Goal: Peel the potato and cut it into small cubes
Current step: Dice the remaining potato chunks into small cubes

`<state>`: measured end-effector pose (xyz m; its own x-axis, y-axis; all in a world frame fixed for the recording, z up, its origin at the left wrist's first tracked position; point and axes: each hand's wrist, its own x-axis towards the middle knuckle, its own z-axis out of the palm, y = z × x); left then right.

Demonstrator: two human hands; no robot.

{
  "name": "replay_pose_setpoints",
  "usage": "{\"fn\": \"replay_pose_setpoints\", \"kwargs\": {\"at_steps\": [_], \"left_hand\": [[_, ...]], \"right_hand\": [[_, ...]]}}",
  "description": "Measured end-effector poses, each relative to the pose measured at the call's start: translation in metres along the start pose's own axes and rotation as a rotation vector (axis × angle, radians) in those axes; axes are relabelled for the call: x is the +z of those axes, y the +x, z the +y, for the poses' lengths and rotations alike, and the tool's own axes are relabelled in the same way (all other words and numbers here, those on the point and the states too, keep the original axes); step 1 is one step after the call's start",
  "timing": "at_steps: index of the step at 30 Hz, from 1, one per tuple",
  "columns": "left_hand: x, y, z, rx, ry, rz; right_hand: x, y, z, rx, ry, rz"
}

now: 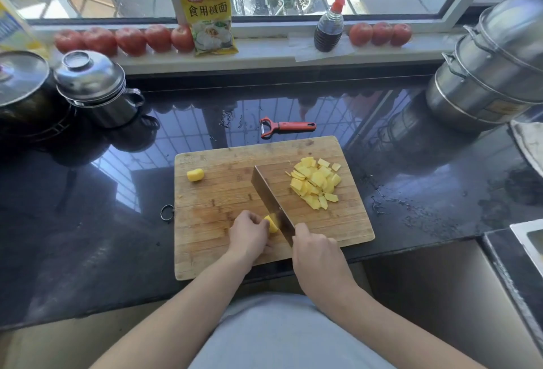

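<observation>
A wooden cutting board point(223, 189) lies on the dark counter. My left hand point(248, 232) holds a peeled yellow potato piece point(271, 224) down near the board's front. My right hand point(318, 260) grips the handle of a cleaver point(270, 195), whose blade stands edge-down against the right side of that piece. A pile of cut potato pieces point(316, 182) sits at the board's right. Another peeled potato chunk point(195, 175) lies alone at the board's left. A red-handled peeler point(286, 126) rests on the counter behind the board.
Two lidded steel pots point(91, 86) stand at the back left, and a large stacked steamer point(493, 74) at the back right. Tomatoes point(129, 40), a yellow packet point(210, 18) and a dark sauce bottle point(329, 30) line the windowsill. A sink edge point(529, 239) shows at the right.
</observation>
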<state>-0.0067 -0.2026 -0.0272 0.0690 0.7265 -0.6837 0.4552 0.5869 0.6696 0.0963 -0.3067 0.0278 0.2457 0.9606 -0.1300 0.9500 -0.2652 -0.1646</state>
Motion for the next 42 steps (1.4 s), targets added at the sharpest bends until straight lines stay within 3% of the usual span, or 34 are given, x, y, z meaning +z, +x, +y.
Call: {"fn": "replay_pose_setpoints", "kwargs": {"at_steps": [4,19,27,35,42], "left_hand": [[0.001,-0.008,0.009,-0.1,-0.132,-0.077],[-0.002,-0.016,0.014,-0.071,-0.087,-0.073],[-0.002,-0.021,0.021,-0.052,-0.077,-0.101],[-0.004,-0.019,0.018,-0.112,-0.128,-0.129],[-0.003,-0.012,0.015,-0.158,-0.137,-0.126]], "right_hand": [[-0.007,-0.002,-0.003,-0.005,0.031,-0.064],[-0.022,-0.011,-0.009,-0.017,0.004,-0.244],[-0.001,0.012,-0.016,-0.032,-0.021,-0.192],[0.008,0.038,-0.001,-0.001,0.144,-0.033],[-0.001,0.008,-0.001,-0.041,0.007,0.006]]}}
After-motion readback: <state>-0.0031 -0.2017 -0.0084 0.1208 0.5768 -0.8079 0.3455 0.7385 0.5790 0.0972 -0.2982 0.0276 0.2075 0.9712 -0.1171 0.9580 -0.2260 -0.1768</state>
